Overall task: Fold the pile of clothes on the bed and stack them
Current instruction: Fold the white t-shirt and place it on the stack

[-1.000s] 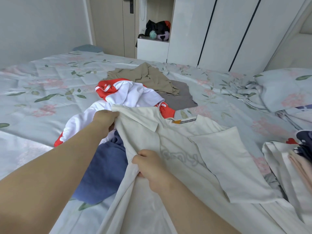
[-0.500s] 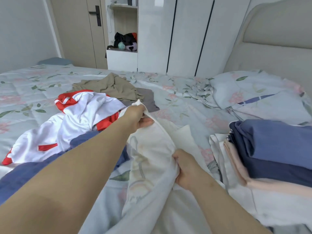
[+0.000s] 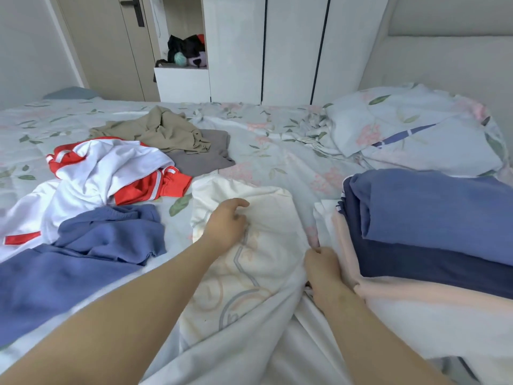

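Found right hand (image 3: pixel 323 269) nearest, fingers curled, pinching the right edge of the shirt (image 3: pixel 266 218), hard against the stack (image 3: pixel 430 218). Found left hand (image 3: pixel 224 229) just beyond, fingers relaxed and loosely spread, resting on the shirt's printed front. Noted shirt lying mid-bed under both hands, bunched at the near end, flat at the far end.

Judged step in hand: folding the shirt's side inward. Advise:
- smoothing the near bunching first;
- pressing the left palm down as anchor along the fold line;
- drawing the pinched edge across in one pass;
- squaring edges before lifting to the stack;
- keeping the right hand from snagging the stack's pink and white lower layers, close beside the pinched edge.

Recorded stack at right: blue on navy on pink on white. Recorded unfolded at left, nearer to farther: blue garment (image 3: pixel 97 245), jacket (image 3: pixel 111 173), grey piece (image 3: pixel 205 161), khaki piece (image 3: pixel 161 132) partly over it. Judged none in the way of this fold. Recorded pillow (image 3: pixel 416 134) far right on the bed (image 3: pixel 277 151), wardrobe (image 3: pixel 291 51) beyond.
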